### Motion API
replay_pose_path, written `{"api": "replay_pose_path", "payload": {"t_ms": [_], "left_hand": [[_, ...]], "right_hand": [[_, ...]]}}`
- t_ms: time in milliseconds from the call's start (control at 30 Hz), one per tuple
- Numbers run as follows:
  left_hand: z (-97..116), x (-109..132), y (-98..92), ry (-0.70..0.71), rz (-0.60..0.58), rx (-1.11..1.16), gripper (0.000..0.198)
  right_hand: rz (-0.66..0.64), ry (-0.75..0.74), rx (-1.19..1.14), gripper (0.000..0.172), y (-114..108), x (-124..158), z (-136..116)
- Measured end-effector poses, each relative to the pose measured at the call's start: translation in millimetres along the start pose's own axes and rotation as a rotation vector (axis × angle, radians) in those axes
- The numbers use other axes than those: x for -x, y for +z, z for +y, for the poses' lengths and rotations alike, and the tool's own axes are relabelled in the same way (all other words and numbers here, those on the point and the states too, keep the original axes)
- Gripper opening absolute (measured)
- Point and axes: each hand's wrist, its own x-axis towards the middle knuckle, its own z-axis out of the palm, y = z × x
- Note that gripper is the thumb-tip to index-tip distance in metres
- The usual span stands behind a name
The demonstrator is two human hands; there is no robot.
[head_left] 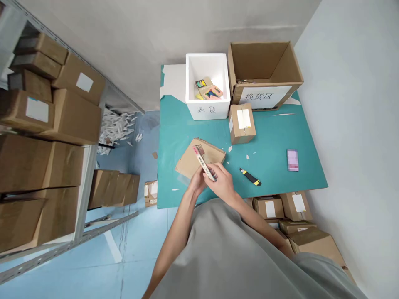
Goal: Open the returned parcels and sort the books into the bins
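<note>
Both my hands grip a thin printed box [202, 162], tilted so its narrow edge with print faces up. My left hand [197, 182] closes round its lower left end, and my right hand [222, 182] holds it from the right with the fingers over its side. Beneath it on the table lies a flattened brown cardboard carton [188, 159], partly hidden by the box and hands. To the right of my right hand rests a black and yellow utility knife [250, 177]. A small closed cardboard box [242, 132] with a white label stands farther back.
A white foam bin [207, 109] holding several colourful packs and a large open carton [264, 98] stand at the back of the green table [171, 124]. A pixelated phone-like item [292, 160] lies at right. Shelves of boxes [71, 120] rise at left; more cartons [314, 241] sit below right.
</note>
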Motion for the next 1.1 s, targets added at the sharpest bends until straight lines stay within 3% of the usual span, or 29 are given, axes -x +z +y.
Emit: {"api": "replay_pose_path", "payload": {"t_ms": [67, 167, 300, 400, 500, 600, 667, 800, 833, 900, 967, 1033, 1100], "left_hand": [[-4.1, -9.0, -5.5, -0.161, 0.067, 0.198, 0.052], [-5.9, -10.8, -17.0, -0.226, 0.137, 0.327, 0.063], [6.1, -12.1, -18.8, -0.169, 0.226, 0.256, 0.068], [19.2, -15.7, -2.3, -0.020, 0.300, 0.021, 0.062], [28.5, -17.6, 23.3, 0.125, 0.199, -0.146, 0.054], [35.3, -25.8, 45.9, 0.162, -0.086, -0.173, 0.058], [41.3, -41.0, 54.5, 0.186, -0.153, -0.211, 0.061], [58.5, -92.7, 59.4, 0.189, 0.118, -0.234, 0.074], [63.9, -107.2, 61.3, 0.154, 0.135, -0.196, 0.077], [78.2, -135.8, 70.1, 0.112, 0.076, -0.121, 0.081], [101.3, -164.4, 86.7, 0.157, 0.013, -0.095, 0.082], [135.8, -193.2, 109.4, 0.238, -0.016, -0.119, 0.084], [178.4, -219.2, 133.4, 0.295, -0.078, -0.170, 0.072]], "right_hand": [[0.059, 0.063, -0.081, 0.039, -10.6, -7.1, 15.1], [0.105, 0.185, -0.133, 0.045, -26.7, -19.0, 46.5], [0.081, 0.282, -0.179, 0.045, -37.4, -27.2, 76.9], [0.010, 0.282, -0.335, 0.047, -33.0, -24.4, 70.3], [-0.011, 0.288, -0.570, 0.067, -25.1, -26.3, 51.6], [0.275, 0.386, -0.711, 0.066, -26.4, -42.5, 46.5], [0.445, 0.486, -0.829, 0.062, -35.2, -58.8, 53.6], [0.510, 0.543, -0.991, 0.060, -65.5, -95.9, 74.3], [0.513, 0.525, -0.999, 0.060, -74.6, -107.4, 78.3], [0.522, 0.461, -0.983, 0.059, -94.7, -136.7, 83.9], [0.536, 0.373, -0.925, 0.056, -118.2, -177.2, 85.8], [0.555, 0.261, -0.848, 0.051, -144.9, -227.8, 82.2], [0.589, 0.148, -0.800, 0.048, -172.4, -281.8, 72.6]]}}
